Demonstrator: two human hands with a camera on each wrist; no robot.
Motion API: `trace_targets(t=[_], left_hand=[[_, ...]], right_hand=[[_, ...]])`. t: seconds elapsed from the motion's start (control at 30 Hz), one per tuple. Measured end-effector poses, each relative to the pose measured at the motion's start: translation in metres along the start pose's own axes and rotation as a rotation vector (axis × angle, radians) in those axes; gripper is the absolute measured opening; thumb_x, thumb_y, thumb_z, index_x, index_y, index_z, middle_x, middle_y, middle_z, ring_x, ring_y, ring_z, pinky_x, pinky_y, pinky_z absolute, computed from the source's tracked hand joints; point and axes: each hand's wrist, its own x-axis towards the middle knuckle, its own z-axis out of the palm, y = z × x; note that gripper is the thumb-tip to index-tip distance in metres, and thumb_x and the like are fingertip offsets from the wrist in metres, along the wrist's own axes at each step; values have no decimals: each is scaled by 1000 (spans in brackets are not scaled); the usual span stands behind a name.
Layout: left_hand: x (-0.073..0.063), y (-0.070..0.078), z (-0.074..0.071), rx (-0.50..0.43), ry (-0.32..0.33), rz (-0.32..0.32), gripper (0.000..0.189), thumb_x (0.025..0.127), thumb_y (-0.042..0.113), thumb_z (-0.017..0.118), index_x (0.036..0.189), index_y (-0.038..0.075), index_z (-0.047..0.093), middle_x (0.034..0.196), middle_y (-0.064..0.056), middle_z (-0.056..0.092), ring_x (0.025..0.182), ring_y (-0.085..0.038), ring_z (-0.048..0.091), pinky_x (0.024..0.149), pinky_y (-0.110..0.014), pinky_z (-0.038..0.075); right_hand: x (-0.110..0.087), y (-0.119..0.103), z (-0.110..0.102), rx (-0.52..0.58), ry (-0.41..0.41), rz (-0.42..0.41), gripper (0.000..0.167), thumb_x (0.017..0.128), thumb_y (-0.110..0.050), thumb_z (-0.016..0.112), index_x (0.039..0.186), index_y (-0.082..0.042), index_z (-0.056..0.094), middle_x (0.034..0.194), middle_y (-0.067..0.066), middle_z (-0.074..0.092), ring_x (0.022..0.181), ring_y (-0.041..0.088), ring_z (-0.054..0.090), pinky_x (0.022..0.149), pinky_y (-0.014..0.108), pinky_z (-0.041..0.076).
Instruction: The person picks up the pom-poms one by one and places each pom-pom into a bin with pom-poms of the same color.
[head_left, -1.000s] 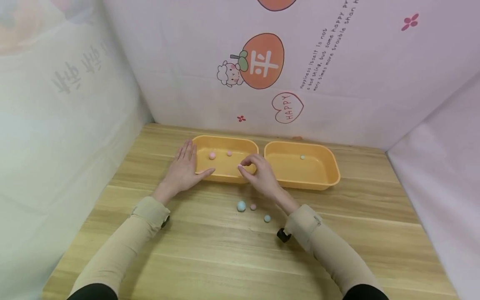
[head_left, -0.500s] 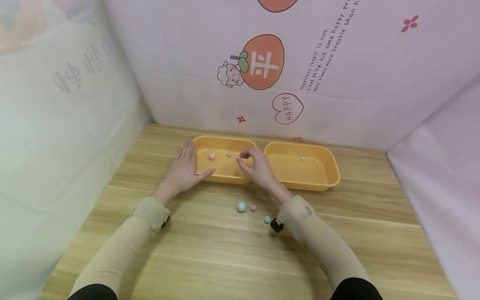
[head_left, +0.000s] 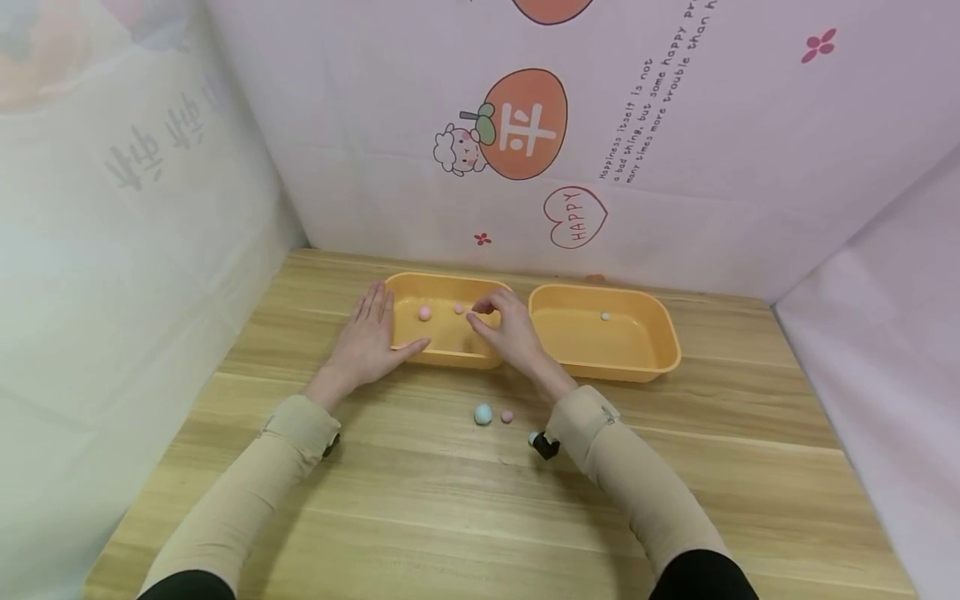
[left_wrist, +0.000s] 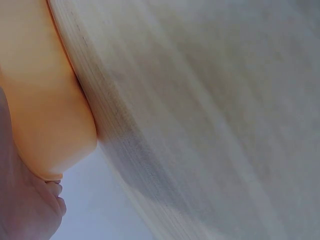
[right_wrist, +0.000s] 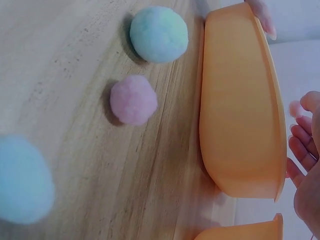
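Note:
Over the right part of the left orange tray, my right hand pinches a small pink pom-pom between thumb and forefinger. The right wrist view puts the pom-pom above the tray's rim. My left hand rests on the tray's left end, fingers straight along the rim and thumb along the front edge. Inside this tray lie a larger pink pom-pom and a smaller pink one. On the wood in front are a big light-blue pom-pom and a pink one.
To the right stands a second orange tray holding one pale green pom-pom. Another blue pom-pom lies on the table, partly covered by the black wrist camera in the head view. Printed white cloth encloses the back and sides.
My right hand has moved a little left and away from me, farther over the left tray, still pinching the pink pom-pom. The left hand has stayed in place.

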Motion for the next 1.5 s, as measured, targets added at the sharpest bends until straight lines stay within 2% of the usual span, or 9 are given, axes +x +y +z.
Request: trace_targets(t=[0.2,0.43,0.7,0.97,1.23,1.5], left_hand=[[0,-2,2,-2,10,6,127,100,89,38,171,-12,5,183,-31,0,174,-44,-1,143,-57,6],[1,-2,2,0,14,8,125,102,87,39,171,-12,3,182,-31,-1,174,-44,-1,143,-57,5],[-1,0,0,-8,13,11,124,102,84,41,171,-12,3,182,-32,1,174,-43,-1,143,-57,6],[-1,0,0,-7,13,10,125,102,86,40,171,-11,4,182,-33,1,174,-44,-1,143,-57,6],[-1,1,0,0,13,9,126,101,87,39,171,-11,4,182,-33,2,174,-44,-1,143,-58,6],[-1,0,0,-4,7,8,126,101,87,39,171,-12,4,182,-33,1,174,-44,-1,143,-58,6]], right_hand=[[-5,1,-4,42,-11,7,15,100,-9,80,106,2,73,110,21,72,110,39,68,106,62,58],[-21,-3,-16,72,0,2,13,100,-8,80,106,1,73,109,20,72,108,37,68,104,63,58],[-45,-4,-29,69,22,-57,16,97,-6,82,109,1,74,111,21,73,109,39,68,100,62,58],[-69,-7,-39,34,5,-70,20,97,-7,83,114,1,75,115,15,75,113,32,67,103,50,58],[-94,-8,-48,57,-19,-93,26,95,-3,84,118,2,74,118,18,74,113,32,68,100,59,60],[-119,-3,-52,34,-59,-60,32,96,-5,83,126,-2,73,125,14,74,120,31,69,105,55,61]])
